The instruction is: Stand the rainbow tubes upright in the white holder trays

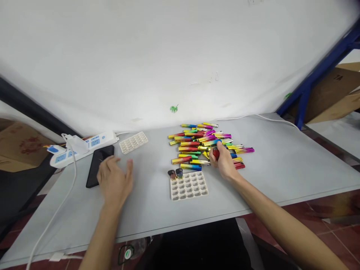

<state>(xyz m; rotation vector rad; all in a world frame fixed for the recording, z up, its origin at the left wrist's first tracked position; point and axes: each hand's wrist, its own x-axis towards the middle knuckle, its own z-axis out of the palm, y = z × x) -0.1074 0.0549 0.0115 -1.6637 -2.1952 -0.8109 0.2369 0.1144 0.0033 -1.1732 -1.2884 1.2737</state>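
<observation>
My right hand is closed around a red lighter at the right side of a pile of shiny multicoloured lighters. In front of the pile lies a white tray with rows of oval holes. Two lighters stand upright in its back left corner, their black tops up. Over the near edge of a black phone is my left hand, fingers apart and holding nothing. Whether it touches the phone I cannot tell.
A second holed tray lies at the back left. Beside it is a white power strip with plugs; its white cable runs down the left side of the grey table. A white wall stands behind. Cardboard boxes are at the right.
</observation>
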